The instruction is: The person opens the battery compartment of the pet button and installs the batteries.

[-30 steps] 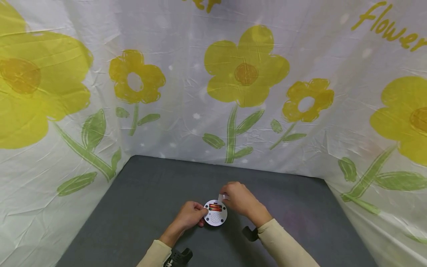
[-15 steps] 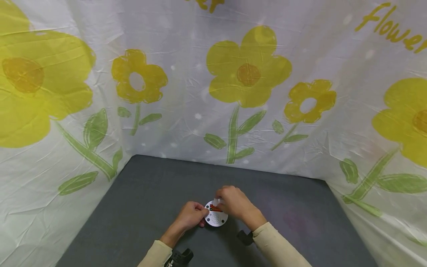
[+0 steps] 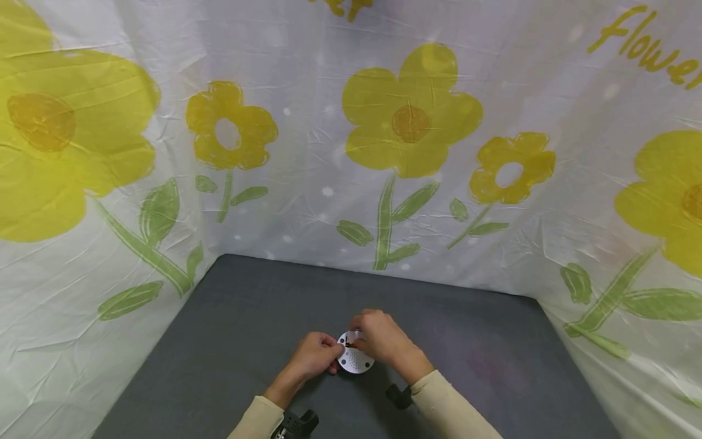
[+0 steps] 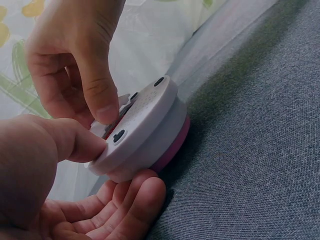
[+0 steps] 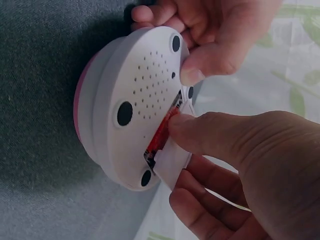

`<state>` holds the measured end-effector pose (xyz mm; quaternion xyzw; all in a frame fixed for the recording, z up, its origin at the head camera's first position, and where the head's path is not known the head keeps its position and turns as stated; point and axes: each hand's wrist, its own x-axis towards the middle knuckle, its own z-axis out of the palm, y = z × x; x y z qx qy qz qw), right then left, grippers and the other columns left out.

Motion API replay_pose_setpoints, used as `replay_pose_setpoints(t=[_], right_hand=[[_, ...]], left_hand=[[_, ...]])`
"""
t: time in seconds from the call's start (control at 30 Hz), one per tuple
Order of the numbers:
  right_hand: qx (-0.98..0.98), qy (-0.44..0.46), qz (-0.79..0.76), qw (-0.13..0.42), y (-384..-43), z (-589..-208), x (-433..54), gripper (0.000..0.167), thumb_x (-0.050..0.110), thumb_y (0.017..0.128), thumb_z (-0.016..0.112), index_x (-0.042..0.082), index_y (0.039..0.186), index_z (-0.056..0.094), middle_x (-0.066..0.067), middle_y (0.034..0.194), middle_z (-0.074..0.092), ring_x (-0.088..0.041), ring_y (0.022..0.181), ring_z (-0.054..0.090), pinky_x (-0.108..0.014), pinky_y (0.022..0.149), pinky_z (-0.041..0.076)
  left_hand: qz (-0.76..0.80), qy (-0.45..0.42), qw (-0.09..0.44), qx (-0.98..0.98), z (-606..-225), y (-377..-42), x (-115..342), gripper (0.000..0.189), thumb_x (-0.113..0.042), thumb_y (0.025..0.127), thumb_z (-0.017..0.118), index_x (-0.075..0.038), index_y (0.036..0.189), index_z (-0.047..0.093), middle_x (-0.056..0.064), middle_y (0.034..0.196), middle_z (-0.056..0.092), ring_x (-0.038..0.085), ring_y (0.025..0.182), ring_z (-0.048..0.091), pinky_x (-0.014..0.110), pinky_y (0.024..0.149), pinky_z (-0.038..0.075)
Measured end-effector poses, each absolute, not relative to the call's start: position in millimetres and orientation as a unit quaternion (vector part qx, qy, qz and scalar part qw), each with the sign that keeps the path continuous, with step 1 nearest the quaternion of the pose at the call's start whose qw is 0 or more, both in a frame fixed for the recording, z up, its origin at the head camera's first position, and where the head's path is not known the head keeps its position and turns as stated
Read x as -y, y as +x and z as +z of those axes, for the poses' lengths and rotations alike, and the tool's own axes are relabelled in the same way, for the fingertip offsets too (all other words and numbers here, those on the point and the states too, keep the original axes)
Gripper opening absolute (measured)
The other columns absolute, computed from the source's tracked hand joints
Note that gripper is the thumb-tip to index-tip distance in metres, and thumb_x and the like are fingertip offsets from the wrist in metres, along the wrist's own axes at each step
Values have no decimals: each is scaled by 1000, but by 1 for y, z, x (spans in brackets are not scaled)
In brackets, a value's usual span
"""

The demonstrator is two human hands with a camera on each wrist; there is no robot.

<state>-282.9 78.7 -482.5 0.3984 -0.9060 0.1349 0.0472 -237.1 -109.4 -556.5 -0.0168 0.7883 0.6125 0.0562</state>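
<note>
A round white device (image 3: 358, 363) with a pink lower band lies bottom up, showing small speaker holes and black rubber feet. My left hand (image 3: 315, 355) grips its left edge, thumb on top and fingers beneath the rim, as the left wrist view shows. Over the far side of the device, my right hand (image 3: 384, 340) pinches a white battery cover (image 5: 172, 162) between thumb and fingers. The cover is tilted along the edge of the battery compartment. Red batteries (image 5: 161, 134) show inside it, partly hidden by the right thumb and the cover.
The device rests on a dark grey table (image 3: 263, 305). Behind and at both sides hangs a white curtain (image 3: 307, 183) printed with yellow flowers. Black wrist cameras sit at the beige sleeves (image 3: 455, 405).
My right hand has brought the battery cover from the device's far edge down and left onto the compartment, hiding more of the batteries. The left hand keeps its hold.
</note>
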Motion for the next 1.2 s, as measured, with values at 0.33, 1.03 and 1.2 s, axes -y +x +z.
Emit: replay_pose_setpoints(t=[0.33,1.03,1.2], right_hand=[[905,394,150,49,-279,-486,-76,17,2,89,88,5,105,83,-9,97,74,-23,88,72,-32,71,62],[929,330,150,71,-286,-493,-93,6,12,94,81,9,99,82,-6,94,78,-23,87,75,-40,73,63],[939,302,159,47,-285,-497,-94,10,16,96,78,8,99,84,-7,93,81,-22,82,75,-41,70,62]], left_hand=[[608,-23,58,-792,-555,-235,109,12,-12,93,70,0,93,72,2,67,71,9,54,65,26,53,57],[612,-25,55,-788,-553,-235,108,14,-12,92,70,2,94,71,3,67,71,9,53,63,24,53,55],[614,-27,54,-787,-553,-235,107,14,-12,92,70,2,96,71,3,68,71,9,53,64,24,52,56]])
